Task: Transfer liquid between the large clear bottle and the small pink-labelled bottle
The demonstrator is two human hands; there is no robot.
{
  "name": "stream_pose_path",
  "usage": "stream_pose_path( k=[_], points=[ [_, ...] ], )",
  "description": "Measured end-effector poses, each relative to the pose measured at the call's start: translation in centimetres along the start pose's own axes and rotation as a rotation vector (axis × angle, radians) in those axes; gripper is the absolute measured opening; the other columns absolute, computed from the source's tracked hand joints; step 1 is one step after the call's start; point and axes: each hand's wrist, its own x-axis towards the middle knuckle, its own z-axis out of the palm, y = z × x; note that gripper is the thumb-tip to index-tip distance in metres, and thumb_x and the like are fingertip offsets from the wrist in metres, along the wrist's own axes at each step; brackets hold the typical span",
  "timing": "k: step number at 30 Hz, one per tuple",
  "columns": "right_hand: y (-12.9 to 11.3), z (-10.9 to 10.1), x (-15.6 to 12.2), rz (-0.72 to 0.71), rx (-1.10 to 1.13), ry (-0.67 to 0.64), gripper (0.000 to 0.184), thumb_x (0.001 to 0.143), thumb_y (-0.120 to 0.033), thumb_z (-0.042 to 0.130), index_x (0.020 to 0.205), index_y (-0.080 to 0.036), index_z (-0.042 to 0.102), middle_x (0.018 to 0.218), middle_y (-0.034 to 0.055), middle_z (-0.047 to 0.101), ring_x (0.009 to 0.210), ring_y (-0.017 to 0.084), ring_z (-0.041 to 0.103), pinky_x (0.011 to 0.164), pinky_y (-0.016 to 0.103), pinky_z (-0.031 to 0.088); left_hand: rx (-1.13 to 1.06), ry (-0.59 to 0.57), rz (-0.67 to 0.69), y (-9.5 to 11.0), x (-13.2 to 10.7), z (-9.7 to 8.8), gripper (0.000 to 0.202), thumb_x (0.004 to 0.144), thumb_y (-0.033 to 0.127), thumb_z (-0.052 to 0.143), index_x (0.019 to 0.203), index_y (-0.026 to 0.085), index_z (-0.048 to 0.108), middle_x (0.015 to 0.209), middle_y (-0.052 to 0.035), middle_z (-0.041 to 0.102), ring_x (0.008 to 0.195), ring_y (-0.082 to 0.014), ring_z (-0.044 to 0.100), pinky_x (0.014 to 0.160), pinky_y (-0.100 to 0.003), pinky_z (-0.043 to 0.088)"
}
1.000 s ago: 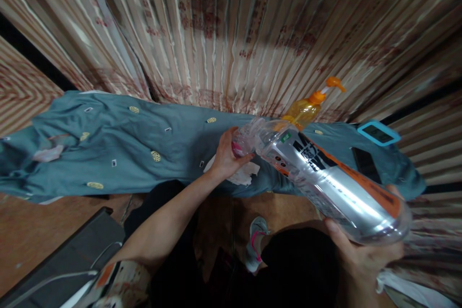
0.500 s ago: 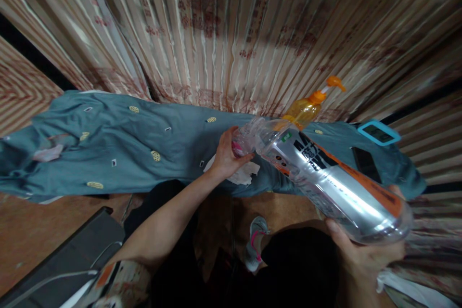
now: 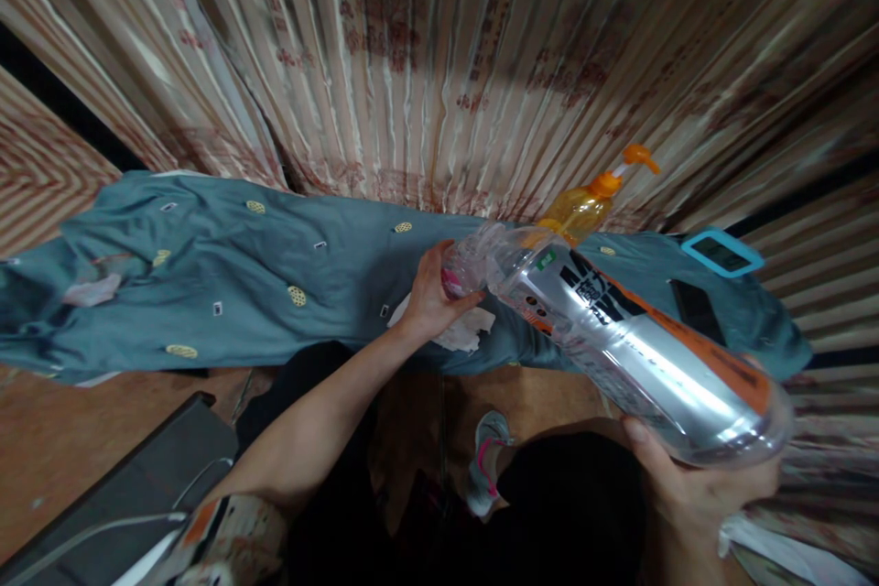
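Observation:
My right hand (image 3: pixel 693 481) is closed round the base end of a large clear plastic bottle (image 3: pixel 638 352) with a silver and orange label. The bottle lies tilted, its neck lower and pointing left. My left hand (image 3: pixel 432 298) is wrapped round a small clear container (image 3: pixel 467 267) with something pink on it, right at the bottle's neck. Whether the two touch, and what is inside, I cannot tell. Under my left hand lies a crumpled white tissue (image 3: pixel 471 330). An orange pump bottle (image 3: pixel 580 206) stands behind the large bottle, partly hidden by it.
A grey-green patterned cloth (image 3: pixel 357 293) covers the long narrow surface. At its right end are a blue-framed device (image 3: pixel 722 253) and a black phone (image 3: pixel 697 311). A pale crumpled piece (image 3: pixel 94 290) lies far left. Pleated curtains (image 3: pixel 412 64) hang behind; a dark grey box (image 3: pixel 137 485) stands lower left.
The large bottle's base end and my right hand have shifted very slightly to the right. My left hand stays in place with the small container.

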Motion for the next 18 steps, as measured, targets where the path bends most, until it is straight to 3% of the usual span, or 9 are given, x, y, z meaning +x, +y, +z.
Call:
stream_pose_path(
  k=[10, 18],
  points=[
    [-0.23, -0.01, 0.22, -0.019, -0.060, 0.001, 0.116, 0.076, -0.061, 0.094, 0.165, -0.004, 0.047, 0.157, 0.0293, 0.057, 0.147, 0.047, 0.056, 0.125, 0.072, 0.040, 0.011, -0.002, 0.004, -0.02, 0.00, 0.06, 0.095, 0.074, 0.054, 0.096, 0.150, 0.021, 0.051, 0.148, -0.0176, 0.066, 0.138, -0.0393, 0.065, 0.120, -0.060, 0.052],
    [0.55, -0.05, 0.01, -0.041, -0.068, 0.012, 0.124, 0.066, -0.062, 0.097, 0.166, -0.009, 0.047, 0.155, 0.0272, 0.059, 0.145, 0.046, 0.059, 0.125, 0.070, 0.041, -0.005, 0.007, 0.011, 0.01, 0.04, 0.01, 0.095, 0.072, 0.054, 0.097, 0.148, 0.021, 0.051, 0.148, -0.0184, 0.066, 0.139, -0.0399, 0.065, 0.120, -0.061, 0.051]
  ],
)
